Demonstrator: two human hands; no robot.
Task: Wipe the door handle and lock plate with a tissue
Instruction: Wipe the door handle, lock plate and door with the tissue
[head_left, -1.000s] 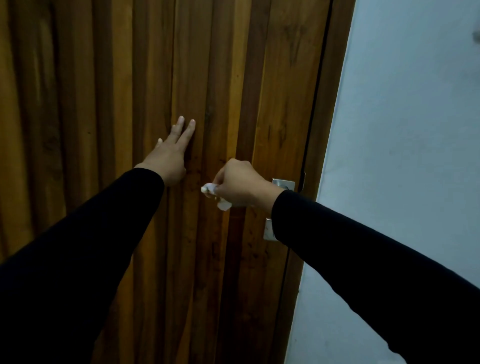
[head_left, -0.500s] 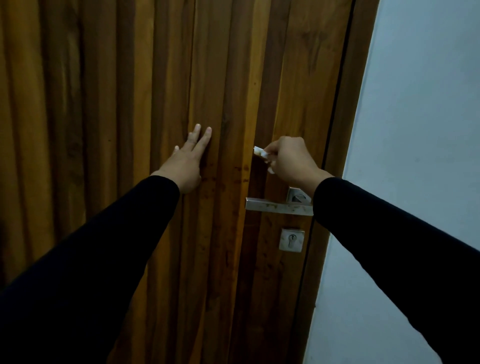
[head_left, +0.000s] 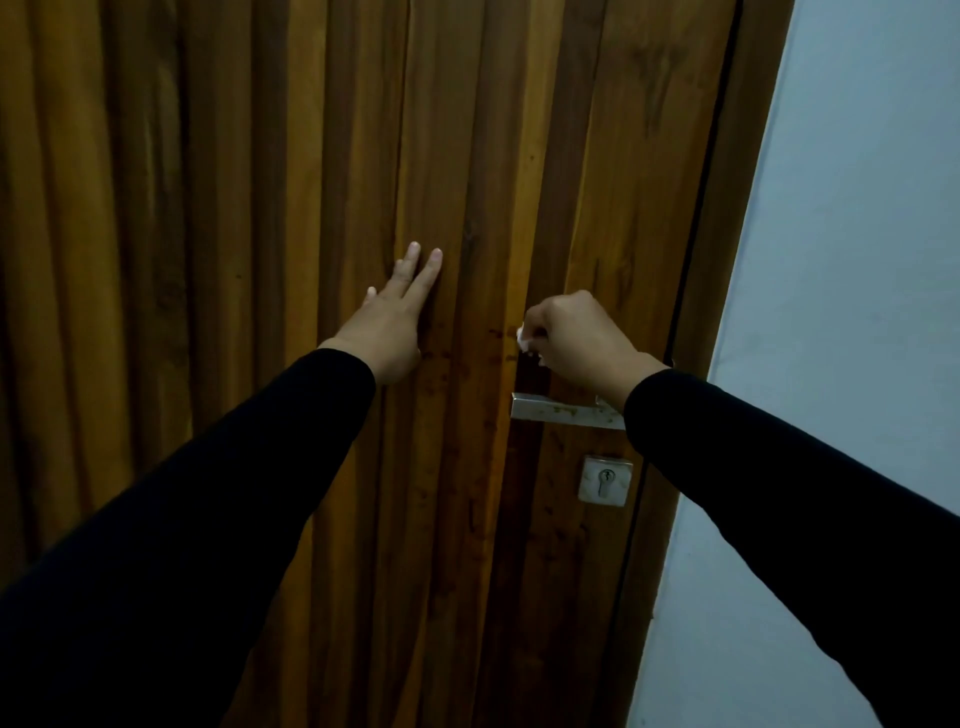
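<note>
A silver lever door handle (head_left: 563, 410) juts left from the right side of a ribbed wooden door (head_left: 311, 208). Below it sits a square silver lock plate (head_left: 605, 480) with a keyhole. My right hand (head_left: 576, 338) is closed around a small white tissue (head_left: 523, 340), of which only a crumpled bit shows at the knuckles. It hovers just above the handle, not touching it. My left hand (head_left: 392, 317) lies flat against the door, fingers spread, to the left of the handle. My right sleeve covers the handle's base.
The dark door frame (head_left: 727, 260) runs down the right of the door. Beyond it is a plain pale wall (head_left: 857, 260). Both my arms wear black sleeves.
My right hand lifted with the tissue off the handle, uncovering the lever and lock plate, then dropped slightly toward the handle. The left hand stayed pressed on the door.
</note>
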